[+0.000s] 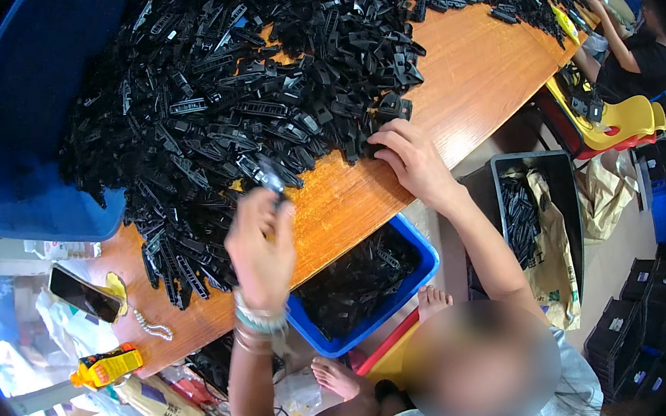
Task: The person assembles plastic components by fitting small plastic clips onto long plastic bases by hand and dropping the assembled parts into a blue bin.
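A large heap of small black plastic parts (204,116) covers much of the wooden table (464,75). My left hand (260,243), slightly blurred and wearing bracelets at the wrist, is closed on a black plastic part (268,180) with a shiny light end, held at the heap's near edge. Farther right, my right hand (416,160) rests by the table's front edge. Its curled fingers close on a dark plastic part (371,150) at the border of the heap; the fingers mostly hide that piece.
Below the table edge stands a blue bin (427,267) holding black parts. A big blue tub (14,142) lies tipped at left, near a phone (85,294), a beaded string (152,328) and an orange bottle (108,366). At right are a black crate (533,158), yellow chair (629,119) and another person (639,58).
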`<action>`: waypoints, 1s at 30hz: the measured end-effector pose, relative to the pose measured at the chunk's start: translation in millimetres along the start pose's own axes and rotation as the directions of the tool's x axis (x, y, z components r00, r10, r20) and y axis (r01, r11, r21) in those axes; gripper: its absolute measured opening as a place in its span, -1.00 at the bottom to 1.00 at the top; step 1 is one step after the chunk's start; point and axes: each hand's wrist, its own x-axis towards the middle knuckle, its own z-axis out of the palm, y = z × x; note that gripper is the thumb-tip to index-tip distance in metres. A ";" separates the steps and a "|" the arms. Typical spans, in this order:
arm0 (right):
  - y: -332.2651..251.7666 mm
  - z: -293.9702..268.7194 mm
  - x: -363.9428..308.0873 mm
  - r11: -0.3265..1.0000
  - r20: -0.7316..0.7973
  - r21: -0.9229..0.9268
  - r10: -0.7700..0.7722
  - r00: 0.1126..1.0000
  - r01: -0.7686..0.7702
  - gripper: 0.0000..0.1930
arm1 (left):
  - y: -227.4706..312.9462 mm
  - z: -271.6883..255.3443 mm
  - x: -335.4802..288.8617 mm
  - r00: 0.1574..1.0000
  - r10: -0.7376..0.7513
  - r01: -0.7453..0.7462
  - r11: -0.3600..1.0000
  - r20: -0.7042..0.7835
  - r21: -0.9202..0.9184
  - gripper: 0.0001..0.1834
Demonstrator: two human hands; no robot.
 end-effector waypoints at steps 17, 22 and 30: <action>-26.9 -13.7 -0.2 0.998 0.186 -0.034 0.056 0.981 -0.051 -0.64 | -13.2 20.9 -16.6 0.851 0.431 -0.498 0.843 0.300 0.204 -0.68; -38.3 -2.1 -17.4 0.956 -0.002 0.272 0.114 0.994 -0.109 -0.69 | -13.2 32.9 -23.4 0.913 0.365 -0.393 0.908 0.182 0.145 -0.72; -64.4 -21.4 -41.8 0.887 0.194 0.327 0.275 0.942 -0.326 -0.71 | -16.9 33.3 -27.6 0.947 0.289 -0.298 0.954 0.141 0.047 -0.78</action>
